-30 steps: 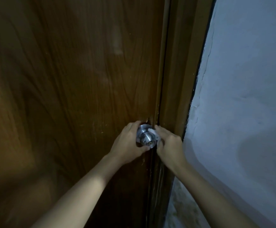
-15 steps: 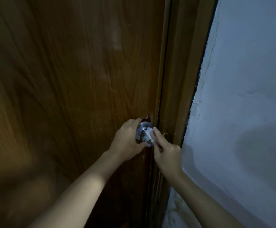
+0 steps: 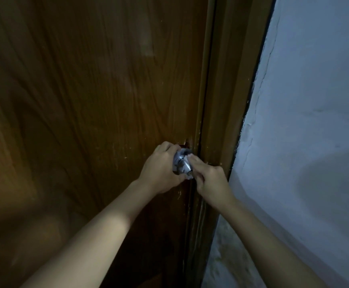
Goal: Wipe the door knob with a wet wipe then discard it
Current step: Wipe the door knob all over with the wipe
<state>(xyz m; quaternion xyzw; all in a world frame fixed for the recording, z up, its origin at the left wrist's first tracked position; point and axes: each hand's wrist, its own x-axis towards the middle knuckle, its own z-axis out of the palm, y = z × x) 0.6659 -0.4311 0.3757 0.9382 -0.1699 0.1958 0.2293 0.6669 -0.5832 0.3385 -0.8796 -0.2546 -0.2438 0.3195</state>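
A silver round door knob [image 3: 182, 164] sits at the right edge of a brown wooden door [image 3: 94, 100]. My left hand [image 3: 161, 169] cups the knob from the left, fingers curled over its top and thumb under it. My right hand [image 3: 210, 181] presses on the knob's right side with its fingers. A small white wet wipe [image 3: 189, 177] shows only as a scrap under those fingers; most of it is hidden.
The brown door frame [image 3: 221, 100] runs beside the door's edge. To its right stands a pale blue-white wall [image 3: 306, 121], cracked along the frame. The scene is dim.
My right hand has slid from the knob's front face to its right and lower side, taking the wipe with it. My left hand has kept its hold on the knob.
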